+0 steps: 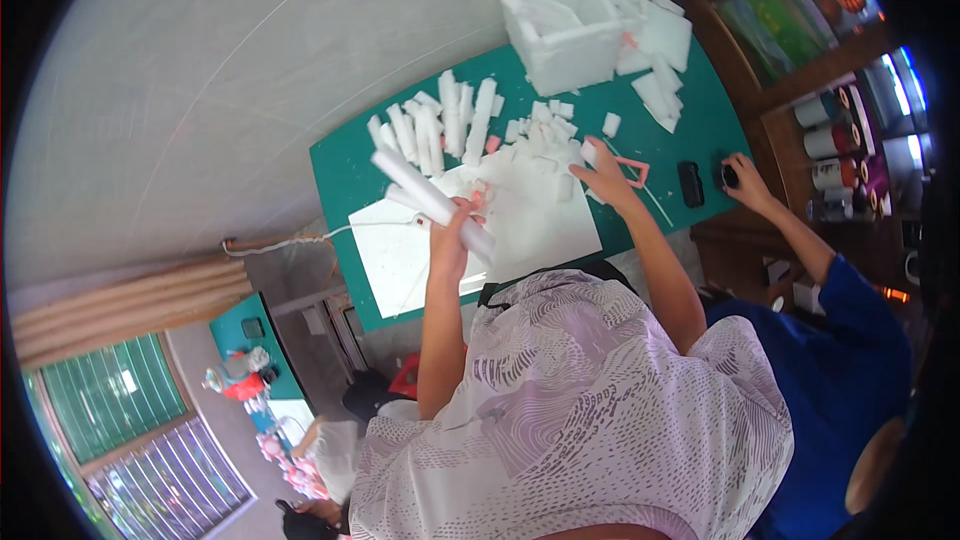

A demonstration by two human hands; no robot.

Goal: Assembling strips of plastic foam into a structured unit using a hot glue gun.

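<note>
Long white foam sticks (415,185) lie in the grip of my left hand (452,245), slanting up and to the left over a white board (375,260). My right hand (605,178) pinches a small white foam block (588,151) between thumb and fingers. Just beyond it is a heap of cut foam pieces (540,140) on the board's far edge. More foam sticks (425,130) stand and lean in a cluster farther left. Beside my right hand rest a pink frame-shaped piece (634,173) and a thin white strip (658,208).
The green table (335,165) bears a white foam box (565,50) and broken foam slabs (660,40) at the far right. A black case (690,184) lies near a co-worker's hand (748,185), which touches a dark round object. A white cord (320,237) crosses the left edge.
</note>
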